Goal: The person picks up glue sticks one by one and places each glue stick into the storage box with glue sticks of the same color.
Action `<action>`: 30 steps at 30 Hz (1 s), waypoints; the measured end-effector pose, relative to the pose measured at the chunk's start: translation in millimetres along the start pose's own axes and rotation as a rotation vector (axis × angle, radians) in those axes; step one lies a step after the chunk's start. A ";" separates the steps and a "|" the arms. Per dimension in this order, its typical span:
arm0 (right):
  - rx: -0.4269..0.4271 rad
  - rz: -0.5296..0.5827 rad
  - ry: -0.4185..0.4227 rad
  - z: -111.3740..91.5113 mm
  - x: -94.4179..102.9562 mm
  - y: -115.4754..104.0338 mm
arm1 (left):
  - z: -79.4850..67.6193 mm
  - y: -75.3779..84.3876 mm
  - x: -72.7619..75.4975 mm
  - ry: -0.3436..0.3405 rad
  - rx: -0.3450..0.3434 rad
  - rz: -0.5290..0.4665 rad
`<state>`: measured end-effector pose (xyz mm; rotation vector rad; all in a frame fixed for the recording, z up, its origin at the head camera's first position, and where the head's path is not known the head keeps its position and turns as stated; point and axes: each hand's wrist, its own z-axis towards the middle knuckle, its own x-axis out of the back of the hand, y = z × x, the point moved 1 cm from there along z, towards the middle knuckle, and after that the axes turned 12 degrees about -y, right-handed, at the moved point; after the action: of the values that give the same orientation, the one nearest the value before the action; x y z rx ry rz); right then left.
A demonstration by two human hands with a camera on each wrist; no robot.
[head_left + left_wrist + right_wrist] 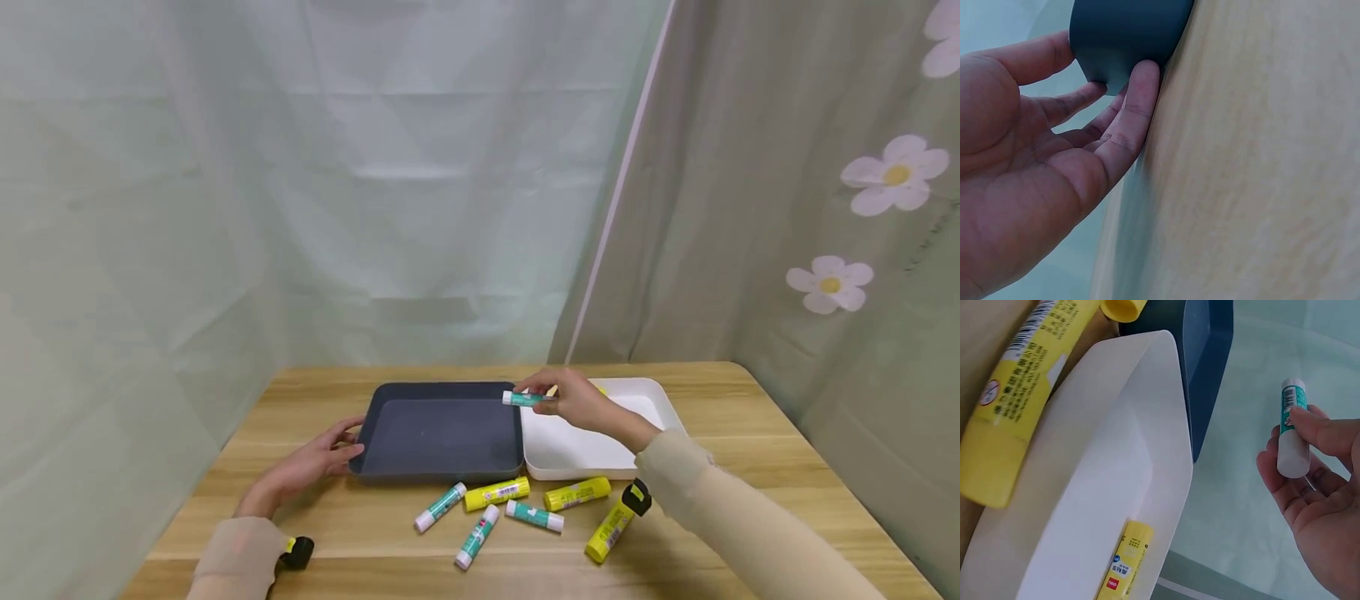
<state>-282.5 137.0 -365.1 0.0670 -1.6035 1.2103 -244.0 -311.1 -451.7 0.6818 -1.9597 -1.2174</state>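
My right hand (576, 402) pinches a white-and-green glue stick (524, 399) between thumb and fingers, above the seam between the two trays. In the right wrist view, the same glue stick (1292, 431) shows its white ends. The dark grey tray (442, 477) lies on the left, its floor bare. At its left end, my left hand (315, 458) holds the edge. The left wrist view shows the thumb at the rim and the other fingertips against the tray's outer wall (1124, 37). A yellow glue stick (1125, 562) lies inside the white tray (1175, 412).
In front of the trays lie 3 white-and-green glue sticks (477, 537) and 3 yellow ones (577, 493), scattered on the wooden table (360, 550). The white tray's side touches the dark tray. Pale curtains (420, 208) hang behind and beside the table.
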 end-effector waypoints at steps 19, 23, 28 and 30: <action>-0.057 0.034 -0.036 32.5 -12.5 5.1 | 3.3 -2.8 2.0 0.012 -0.021 -0.019; -0.066 0.031 -0.044 40.9 -14.1 3.1 | 3.7 -2.6 2.5 0.018 -0.023 -0.019; -0.074 0.033 -0.056 51.2 -16.6 2.3 | 4.6 -1.3 2.2 0.026 -0.017 -0.018; -0.079 0.040 -0.059 55.1 -17.3 2.8 | 5.5 -0.9 2.1 0.030 -0.015 -0.021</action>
<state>-315.0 90.1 -374.8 0.0198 -1.7096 1.1835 -249.6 -310.2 -453.6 0.7109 -1.9217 -1.2266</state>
